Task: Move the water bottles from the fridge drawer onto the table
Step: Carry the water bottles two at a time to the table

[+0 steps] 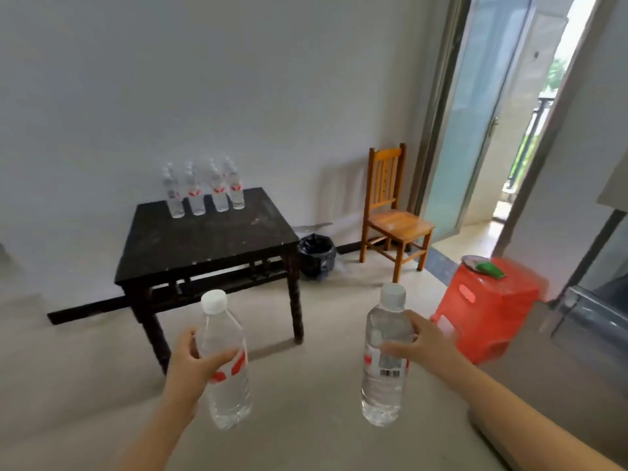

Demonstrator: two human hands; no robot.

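My left hand (190,363) grips a clear water bottle (226,385) with a white cap and a red label, held upright in front of me. My right hand (426,345) grips a second water bottle (384,389) of the same kind, also upright. Both are carried above the floor, short of the dark wooden table (210,239). Several water bottles (204,192) stand in rows at the table's far edge by the wall. The fridge drawer is not in view.
A black-lined bin (316,254) stands right of the table. A wooden chair (392,215) sits by the wall near an open glass door (475,124). A red plastic stool (489,307) with a green item on it stands to my right. A grey appliance edge (591,311) is at far right.
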